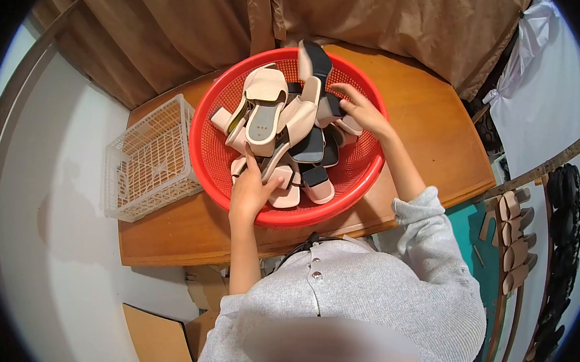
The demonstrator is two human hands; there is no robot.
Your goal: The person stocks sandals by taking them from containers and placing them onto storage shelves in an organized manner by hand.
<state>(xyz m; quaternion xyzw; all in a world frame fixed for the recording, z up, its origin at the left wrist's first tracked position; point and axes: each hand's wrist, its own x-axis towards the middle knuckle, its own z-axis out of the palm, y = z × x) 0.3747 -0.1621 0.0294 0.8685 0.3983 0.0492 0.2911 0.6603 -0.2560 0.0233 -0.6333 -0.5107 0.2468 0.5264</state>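
Note:
Heeled slide sandals in beige with black soles lie heaped in a red plastic basket (206, 169). My left hand (249, 195) reaches in over the near left rim, index finger and thumb spread apart. Its index fingertip is right at the toe of a beige sandal (264, 123) whose grey insole faces up. From the right side comes my right hand (367, 116), fingers stretched out and apart beside the dark heel of a sandal (302, 119) that leans on its side. Another sandal (316, 62) stands at the far rim, its black sole showing.
The basket stands on a brown wooden table (432, 133). To its left is a white plastic crate (149, 152). Brown curtains (393, 21) hang behind the table. On the right, a rack holds several shoe parts (516, 254) above a teal surface (469, 245).

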